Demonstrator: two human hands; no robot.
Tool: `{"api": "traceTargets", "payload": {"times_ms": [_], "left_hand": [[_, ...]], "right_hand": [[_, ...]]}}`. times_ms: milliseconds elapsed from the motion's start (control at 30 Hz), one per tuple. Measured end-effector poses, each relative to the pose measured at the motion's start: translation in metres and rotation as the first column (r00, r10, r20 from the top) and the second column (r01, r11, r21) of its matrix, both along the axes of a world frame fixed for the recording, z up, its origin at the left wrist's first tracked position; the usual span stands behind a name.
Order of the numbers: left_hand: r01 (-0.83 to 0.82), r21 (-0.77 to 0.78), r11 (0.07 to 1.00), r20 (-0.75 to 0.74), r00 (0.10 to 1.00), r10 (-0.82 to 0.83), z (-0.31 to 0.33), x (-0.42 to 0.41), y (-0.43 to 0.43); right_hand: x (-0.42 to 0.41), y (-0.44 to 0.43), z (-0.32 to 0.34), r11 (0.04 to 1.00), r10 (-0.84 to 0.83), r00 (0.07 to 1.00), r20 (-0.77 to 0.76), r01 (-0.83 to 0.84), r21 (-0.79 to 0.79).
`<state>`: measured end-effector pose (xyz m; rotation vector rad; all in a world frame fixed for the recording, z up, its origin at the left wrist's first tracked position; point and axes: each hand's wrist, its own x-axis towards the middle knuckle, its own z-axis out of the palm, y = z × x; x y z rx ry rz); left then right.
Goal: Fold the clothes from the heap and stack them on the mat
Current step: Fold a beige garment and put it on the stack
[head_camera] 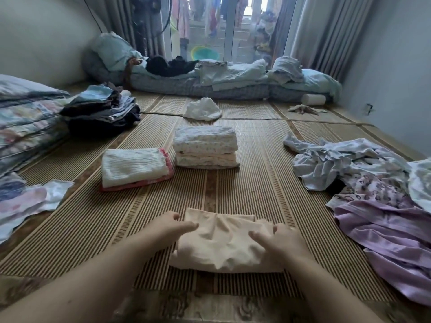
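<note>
Peach garment (224, 250) lay part-folded on the near mat (256, 187), left hand (172, 226) and right hand (279, 238) pinching its side edges. It looked light and limp, best held by the corners. Farther right sat the heap (373, 183).

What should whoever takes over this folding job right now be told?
Hands: the left hand and the right hand each grip a side of the peach cloth, which lies partly folded on the mat in front of the person.
Done: two folded lots lie ahead, the white stack and the ribbed pile.
Left: finish this fold, stack it, then work through the heap on the right.
</note>
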<state>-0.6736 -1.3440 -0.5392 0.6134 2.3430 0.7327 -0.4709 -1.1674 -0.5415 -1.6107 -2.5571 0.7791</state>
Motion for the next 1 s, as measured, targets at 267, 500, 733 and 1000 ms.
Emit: {"api": "traceTargets", "payload": {"times_ms": [267, 500, 733, 1000], "left_hand": [[-0.02, -0.004, 1.0, -0.005, 1.0, 0.02, 0.006, 0.037, -0.002], [-0.044, 0.28, 0.959, 0.359, 0.931, -0.063, 0.005, 0.039, -0.015], [-0.078, 0.404, 0.911, 0.387, 0.917, -0.093, 0.01, 0.026, -0.016], [-0.15, 0.681, 0.717, 0.315, 0.944, -0.101, 0.057, -0.063, -0.032]], "right_hand": [[-0.004, -0.011, 0.01, 0.995, 0.077, 0.986, -0.146, -0.084, -0.044], [0.012, -0.011, 0.021, 0.903, 0.222, 0.93, -0.294, -0.309, -0.297], [0.003, -0.01, 0.03, 0.906, 0.206, 0.872, -0.445, -0.342, -0.25], [-0.105, -0.002, 0.075, 0.906, 0.263, 0.696, -0.668, -0.416, -0.077]]}}
